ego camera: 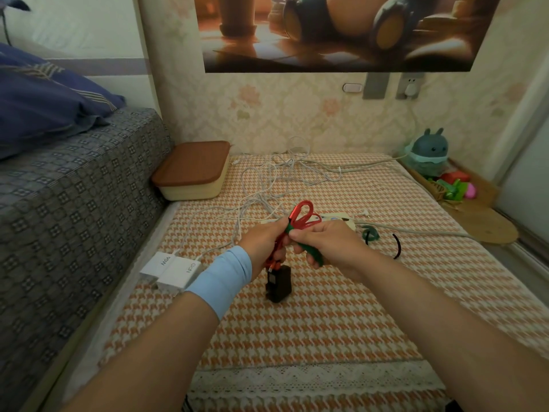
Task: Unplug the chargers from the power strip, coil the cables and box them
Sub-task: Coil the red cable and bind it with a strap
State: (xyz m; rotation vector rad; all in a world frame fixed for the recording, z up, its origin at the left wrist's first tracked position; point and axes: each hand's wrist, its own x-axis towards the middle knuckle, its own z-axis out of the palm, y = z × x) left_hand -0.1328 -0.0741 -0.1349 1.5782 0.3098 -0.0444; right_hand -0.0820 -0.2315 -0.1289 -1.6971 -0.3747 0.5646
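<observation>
the power strip is mostly hidden behind both hands, with only its pale far end showing. the left hand curls round the coiled red cable, whose loops fan out above the knuckles. the right hand pinches a green strap at the coil's waist. a black charger sits under the left hand at the cable's end; whether it touches the cloth is unclear. two white chargers lie to the left, their white cables tangled near the lidded box.
</observation>
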